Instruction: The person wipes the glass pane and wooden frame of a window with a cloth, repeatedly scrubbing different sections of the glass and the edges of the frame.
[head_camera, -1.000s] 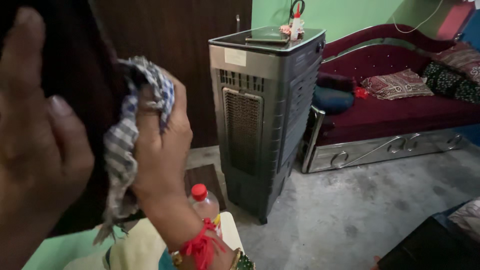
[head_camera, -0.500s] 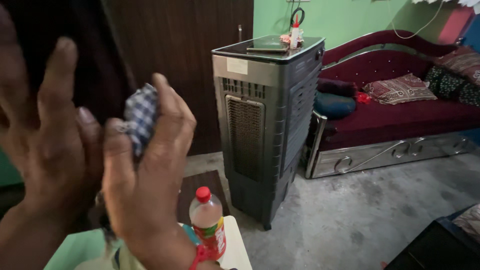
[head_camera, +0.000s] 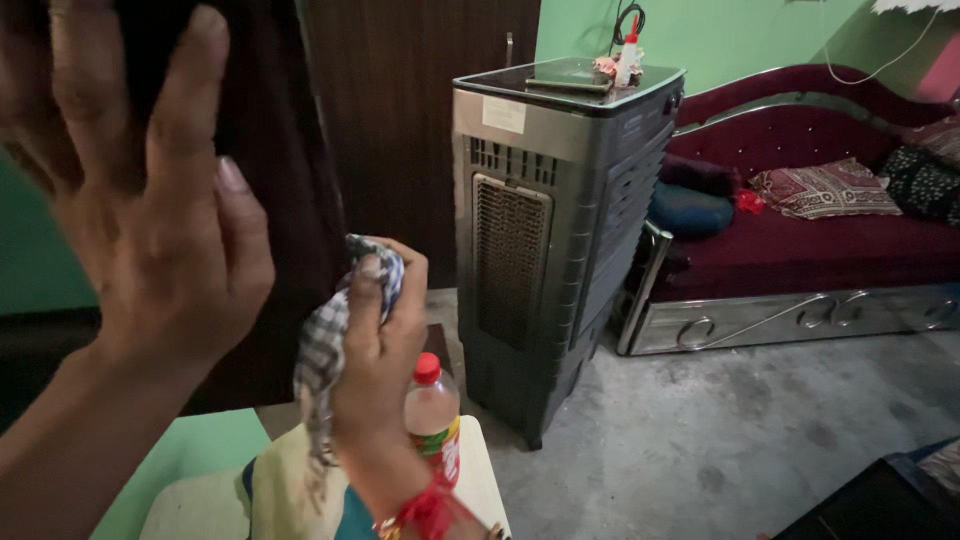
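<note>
Head view: the left hand (head_camera: 150, 200) is raised with fingers spread open, pressed flat against a dark brown wooden panel (head_camera: 290, 170). The right hand (head_camera: 380, 340) is closed around a crumpled blue-and-white checked cloth (head_camera: 325, 345), held just beside the panel. Below stands a clear plastic bottle with a red cap (head_camera: 432, 410); a tall grey air cooler (head_camera: 555, 230) stands near.

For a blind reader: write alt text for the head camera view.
A person's right hand grips a blue-and-white checked cloth while the left hand is raised open against a dark wooden panel. Beyond stand a red-capped bottle, a tall grey air cooler and a maroon sofa.
</note>
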